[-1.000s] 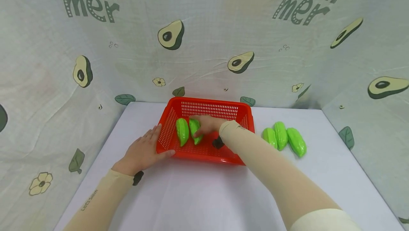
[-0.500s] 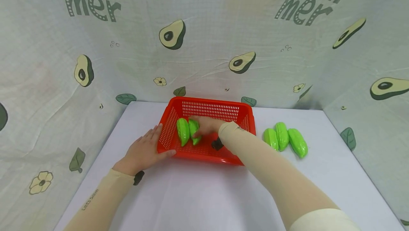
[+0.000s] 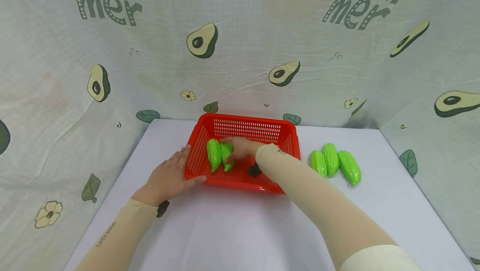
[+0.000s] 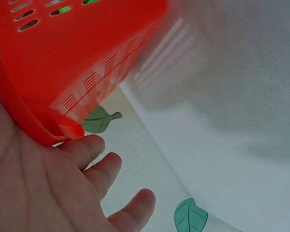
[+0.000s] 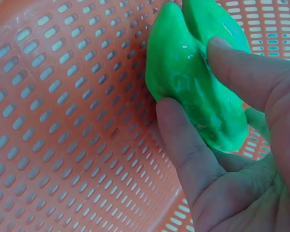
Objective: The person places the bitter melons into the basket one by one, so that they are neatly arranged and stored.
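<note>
A red plastic basket [image 3: 240, 185] with slotted walls stands on the table. Inside, toward its left end, lie two glossy green bitter melons side by side with their pointed ends toward me. My right hand [image 3: 241, 148] reaches in and holds the right-hand bitter melon [image 5: 193, 87] between thumb and fingers. Touching it or very close is the other bitter melon [image 3: 213, 155]. At the basket's front left corner my left hand [image 3: 168, 178] rests against the rim, fingers extended along the side and thumb along the front. In the left wrist view its palm touches the rim.
Right of the basket, three more green bitter melons [image 3: 331, 160] lie close together on the white table [image 3: 232, 229]. Behind and beside the table hangs a printed cloth [image 3: 240, 92] with avocados and lettering.
The right hand has shifted slightly left with its bitter melon, and the gap to the other one has narrowed. The left hand and basket stay put.
</note>
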The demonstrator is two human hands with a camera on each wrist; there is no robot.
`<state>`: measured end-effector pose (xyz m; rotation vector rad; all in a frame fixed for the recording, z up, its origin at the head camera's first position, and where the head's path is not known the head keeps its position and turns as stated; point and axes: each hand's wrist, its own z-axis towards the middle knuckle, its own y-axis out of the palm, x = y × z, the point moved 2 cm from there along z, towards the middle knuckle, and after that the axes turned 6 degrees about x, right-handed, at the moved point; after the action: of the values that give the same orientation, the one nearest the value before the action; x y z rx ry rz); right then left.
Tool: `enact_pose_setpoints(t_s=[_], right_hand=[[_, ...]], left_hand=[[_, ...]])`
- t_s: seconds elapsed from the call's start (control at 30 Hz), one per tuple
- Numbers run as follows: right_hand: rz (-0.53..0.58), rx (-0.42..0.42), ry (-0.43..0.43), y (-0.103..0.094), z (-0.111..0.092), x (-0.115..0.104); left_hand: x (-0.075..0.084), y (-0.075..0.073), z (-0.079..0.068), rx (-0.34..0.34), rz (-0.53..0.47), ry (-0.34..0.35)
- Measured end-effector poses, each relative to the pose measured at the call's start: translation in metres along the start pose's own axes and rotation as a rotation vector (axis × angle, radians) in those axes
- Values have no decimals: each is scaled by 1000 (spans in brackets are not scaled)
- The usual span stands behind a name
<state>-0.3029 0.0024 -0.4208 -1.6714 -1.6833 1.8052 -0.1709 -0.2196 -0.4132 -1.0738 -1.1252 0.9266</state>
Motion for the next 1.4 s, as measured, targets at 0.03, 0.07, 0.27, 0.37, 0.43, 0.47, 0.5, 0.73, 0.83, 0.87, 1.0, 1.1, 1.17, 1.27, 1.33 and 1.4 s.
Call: enact_pose_setpoints(t_s=[0.03, 0.07, 0.27, 0.37, 0.43, 0.47, 0.5, 0.73, 0.83, 0.87, 1.0, 1.1, 1.17, 1.27, 1.33, 1.4], right_hand=[[3, -1, -3, 0, 0, 0], [8, -4, -4, 0, -1, -1], [23, -1, 3, 1, -3, -1], [23, 8, 5, 0, -5, -1], [19, 14, 4, 0, -6, -2], [19, 14, 3, -1, -7, -2], [16, 13, 0, -1, -8, -2], [41, -37, -22, -8, -13, -1], [0, -47, -52, -15, -15, 0], [-26, -45, -63, -19, -17, 0], [-71, -34, -90, -38, -30, -2], [-60, -42, -92, -57, -47, -2], [-57, -50, -86, -71, -61, -2], [-63, -40, -79, -94, -84, 2], [-54, -22, -76, -108, -100, 8], [-28, -4, -73, -120, -116, 18]], left_hand=[[0, 0, 0, 0, -1, 1], [0, 0, -1, 1, -1, 2], [1, -1, -1, -1, -1, 5], [0, 0, -1, -7, 0, 8], [0, 0, 0, -9, 0, 13], [0, 0, 0, -11, -1, 14], [0, -1, 0, -13, -3, 14], [1, -2, 0, -16, -11, 14], [1, -2, 0, -20, -8, 15], [1, -2, 0, -21, -7, 14], [1, -1, 0, -25, -4, 9], [2, -2, 0, -27, -5, 8], [2, -2, -1, -27, -5, 7], [2, -2, -1, -25, -5, 8], [2, -2, -1, -23, -6, 7], [3, -2, -1, -21, -10, 7]])
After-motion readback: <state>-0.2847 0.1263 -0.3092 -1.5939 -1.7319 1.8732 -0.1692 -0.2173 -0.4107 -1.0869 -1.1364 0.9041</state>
